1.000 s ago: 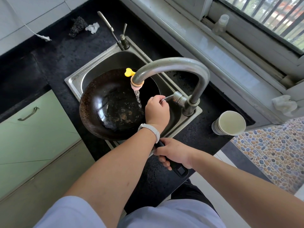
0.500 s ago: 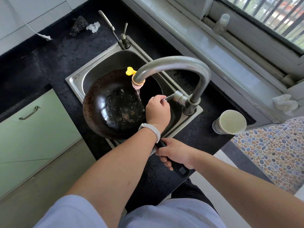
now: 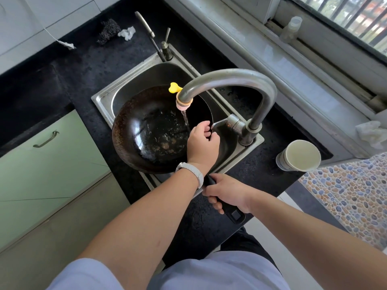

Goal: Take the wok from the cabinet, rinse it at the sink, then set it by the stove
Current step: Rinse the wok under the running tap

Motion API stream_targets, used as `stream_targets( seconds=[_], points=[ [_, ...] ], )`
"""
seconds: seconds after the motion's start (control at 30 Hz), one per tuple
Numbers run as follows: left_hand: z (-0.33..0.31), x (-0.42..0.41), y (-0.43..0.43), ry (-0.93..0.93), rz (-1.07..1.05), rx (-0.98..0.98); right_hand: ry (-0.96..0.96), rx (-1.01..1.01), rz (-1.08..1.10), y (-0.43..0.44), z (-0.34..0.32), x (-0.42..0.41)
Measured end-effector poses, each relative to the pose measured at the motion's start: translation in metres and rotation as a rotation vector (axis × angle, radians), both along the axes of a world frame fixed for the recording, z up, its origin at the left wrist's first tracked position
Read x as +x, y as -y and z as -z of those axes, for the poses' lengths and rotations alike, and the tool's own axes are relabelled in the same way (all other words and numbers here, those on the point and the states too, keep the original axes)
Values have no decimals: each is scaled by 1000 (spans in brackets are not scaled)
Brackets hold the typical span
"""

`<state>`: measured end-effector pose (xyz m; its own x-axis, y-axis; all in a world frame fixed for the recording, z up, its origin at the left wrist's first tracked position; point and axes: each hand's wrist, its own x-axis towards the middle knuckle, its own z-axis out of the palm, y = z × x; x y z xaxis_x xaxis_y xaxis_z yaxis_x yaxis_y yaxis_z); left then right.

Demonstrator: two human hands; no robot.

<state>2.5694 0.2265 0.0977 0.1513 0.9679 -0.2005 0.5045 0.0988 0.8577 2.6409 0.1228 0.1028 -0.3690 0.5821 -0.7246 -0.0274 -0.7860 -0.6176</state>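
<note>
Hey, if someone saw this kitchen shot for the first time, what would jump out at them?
A big dark wok held in the steel sink at center, a thin water stream falling into it from the curved faucet. The right hand grips the wok's handle at the near edge, while the left hand curls by the faucet lever.
</note>
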Motion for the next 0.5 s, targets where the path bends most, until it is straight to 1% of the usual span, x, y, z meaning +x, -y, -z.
stream_targets(
  seconds=[0.13, 0.27, 0.4, 0.5],
  points=[
    [-12, -27, 14, 16, -16, -3, -8, 11, 11, -2, -1, -3],
    [-21, -75, 27, 0, -54, 13, -17, 19, 32, -3, -2, -7],
    [-20, -122, 44, 0, -65, -83, -27, 24, 54, -4, -6, -13],
    [-13, -140, 56, 8, -62, -165, -19, 39, 49, -5, -9, -17]
  ],
)
